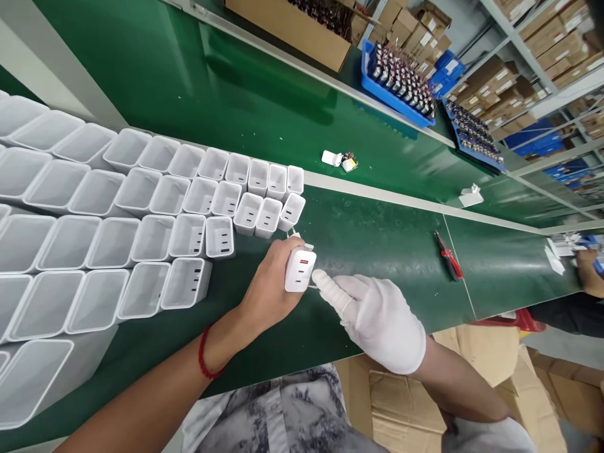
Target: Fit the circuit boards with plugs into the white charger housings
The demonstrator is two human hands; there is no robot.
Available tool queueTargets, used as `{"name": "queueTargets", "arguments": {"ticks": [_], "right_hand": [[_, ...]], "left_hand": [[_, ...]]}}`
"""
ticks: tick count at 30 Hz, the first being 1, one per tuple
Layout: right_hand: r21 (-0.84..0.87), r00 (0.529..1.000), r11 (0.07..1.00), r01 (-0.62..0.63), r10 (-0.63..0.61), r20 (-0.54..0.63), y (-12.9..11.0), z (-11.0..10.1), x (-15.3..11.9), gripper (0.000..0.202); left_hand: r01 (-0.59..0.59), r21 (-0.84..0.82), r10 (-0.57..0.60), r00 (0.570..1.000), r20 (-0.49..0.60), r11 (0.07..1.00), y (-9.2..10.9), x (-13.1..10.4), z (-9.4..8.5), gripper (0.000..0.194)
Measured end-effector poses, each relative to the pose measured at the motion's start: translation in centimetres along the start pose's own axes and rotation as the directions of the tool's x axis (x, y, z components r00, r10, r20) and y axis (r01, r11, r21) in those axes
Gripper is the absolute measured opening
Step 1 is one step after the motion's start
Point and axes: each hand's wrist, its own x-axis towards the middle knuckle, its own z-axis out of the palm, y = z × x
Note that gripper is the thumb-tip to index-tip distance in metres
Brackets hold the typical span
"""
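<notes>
My bare left hand [271, 283] is closed around a white charger [301, 270], whose end face with one red slot and two dark slots is turned up towards me. My right hand [377, 318] wears a white glove and is closed, with one wrapped digit reaching out to the right edge of the charger. Whether it touches the charger, I cannot tell. A thin pale piece shows between that fingertip and the charger; the inside of the gloved hand is hidden. Left of my hands stand rows of white open-topped charger housings [189, 236], some with slots in their floors.
Red-handled pliers [448, 257] lie on the green bench [377, 233] to the right. Small white parts [333, 158] lie beyond the rail. A blue tray [401, 100] of components and a cardboard box [292, 28] stand behind. Another person's hand [589, 272] shows at far right.
</notes>
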Motion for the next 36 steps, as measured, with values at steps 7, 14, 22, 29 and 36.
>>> {"name": "queueTargets", "arguments": {"ticks": [7, 14, 22, 29, 36], "right_hand": [[-0.132, 0.999, 0.991, -0.034, 0.037, 0.02, -1.4, -0.2, 0.9, 0.036], [-0.169, 0.996, 0.982, -0.087, 0.085, -0.024, -2.1, -0.8, 1.1, 0.024], [-0.213, 0.998, 0.975, -0.067, 0.064, -0.02, -2.3, -0.5, 1.3, 0.025], [0.102, 0.957, 0.953, 0.284, -0.288, 0.025, 0.2, -0.7, 0.2, 0.026], [-0.046, 1.0, 0.999, 0.013, -0.013, -0.017, 0.1, 0.2, -0.6, 0.043]], "left_hand": [[0.063, 0.065, -0.067, 0.996, 0.056, 0.996, 0.4, -0.1, 0.2, 0.043], [0.093, 0.095, -0.1, 0.993, 0.062, 0.991, 0.5, -0.3, 0.3, 0.041], [0.114, 0.101, -0.126, 0.985, 0.116, 0.988, 0.6, -0.4, -0.1, 0.042], [0.12, -0.071, -0.104, 0.974, 0.2, 0.99, 0.8, 0.2, -0.6, 0.047], [0.107, -0.066, -0.093, 0.977, 0.193, 0.992, 0.5, 0.1, -0.3, 0.048]]}}
